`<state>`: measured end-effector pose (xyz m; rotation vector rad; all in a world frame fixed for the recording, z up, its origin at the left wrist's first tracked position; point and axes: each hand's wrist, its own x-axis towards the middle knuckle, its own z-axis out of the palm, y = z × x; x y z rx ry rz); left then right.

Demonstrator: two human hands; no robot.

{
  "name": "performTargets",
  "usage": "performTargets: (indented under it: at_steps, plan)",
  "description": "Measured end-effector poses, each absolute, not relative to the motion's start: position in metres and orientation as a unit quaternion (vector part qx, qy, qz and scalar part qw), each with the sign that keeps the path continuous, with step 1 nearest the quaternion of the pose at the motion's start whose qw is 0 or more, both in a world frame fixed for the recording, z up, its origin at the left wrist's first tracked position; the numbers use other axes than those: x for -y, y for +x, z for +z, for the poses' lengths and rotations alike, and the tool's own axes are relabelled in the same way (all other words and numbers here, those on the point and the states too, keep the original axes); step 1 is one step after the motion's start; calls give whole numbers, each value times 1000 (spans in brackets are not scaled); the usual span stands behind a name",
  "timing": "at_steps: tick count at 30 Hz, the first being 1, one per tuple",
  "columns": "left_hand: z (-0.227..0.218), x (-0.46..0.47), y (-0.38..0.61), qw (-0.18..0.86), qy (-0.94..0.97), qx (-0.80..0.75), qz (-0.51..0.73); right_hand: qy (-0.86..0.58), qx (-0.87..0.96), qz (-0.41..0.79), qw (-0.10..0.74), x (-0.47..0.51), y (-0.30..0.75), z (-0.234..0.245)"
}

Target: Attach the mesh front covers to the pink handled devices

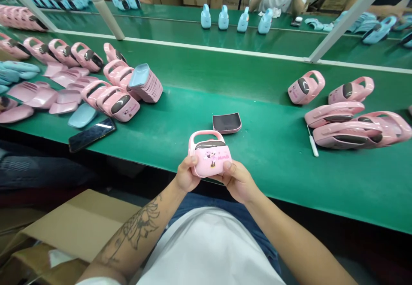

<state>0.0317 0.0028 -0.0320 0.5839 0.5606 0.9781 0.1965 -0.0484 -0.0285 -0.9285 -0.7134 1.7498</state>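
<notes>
A pink handled plastic case (212,161) with a cartoon mouse print and a dark window is held upright at the table's front edge. My left hand (187,174) grips its left lower side, thumb on the front. At the right lower corner my right hand (238,180) holds it, thumb pressed on the printed face. The fingers behind the case are partly hidden. Just beyond it lies a curved dark panel with a pink rim (227,123) on the green table (180,147).
Similar pink cases stand at left (118,103) and right (350,132). Near the left ones are a stack of pink and blue covers (146,83) and a phone (92,134). A white pen-like tool (313,145) lies at right. Blue cases (223,17) and people are behind the white rail (206,46).
</notes>
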Motion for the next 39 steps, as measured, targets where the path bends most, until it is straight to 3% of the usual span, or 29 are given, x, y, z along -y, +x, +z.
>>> performTargets:
  at_steps: [4, 9, 14, 19, 23, 30, 39]
  plan:
    - [-31, -6, 31, 765, 295, -304, 485, -470, 418, 587, 510, 46, 197, -26]
    - [-28, -14, 42, 710, 191, -395, 550, -602, 562, 361, 438, 54, 183, -22]
    - [-26, -15, 53, 733, 41, -410, 542, -600, 587, 256, 480, 61, 163, -35]
    - [-24, -8, 65, 750, 12, -386, 536, -574, 614, 188, 507, 57, 162, -36]
    - [-25, -5, 75, 741, -6, -377, 556, -569, 621, 185, 505, 54, 172, -28]
    - [-27, -9, 62, 672, 61, -410, 614, -558, 624, 377, 398, 60, 208, -1]
    - [-33, -3, 61, 604, 153, -444, 644, -552, 610, 381, 422, 57, 198, -8]
